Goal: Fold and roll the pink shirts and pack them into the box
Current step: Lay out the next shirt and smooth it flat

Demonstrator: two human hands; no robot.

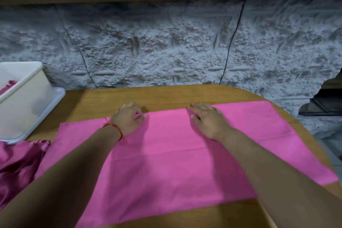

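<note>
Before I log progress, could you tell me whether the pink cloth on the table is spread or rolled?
Spread: the pink cloth lies flat, unrolled, both hands at its far edge.

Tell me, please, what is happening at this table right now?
A person has a pink cloth spread flat on the wooden table. The left hand and right hand rest at its far edge, apparently folding or smoothing. A white box at the left already holds something pink, and darker pink fabric waits beside it.
</note>
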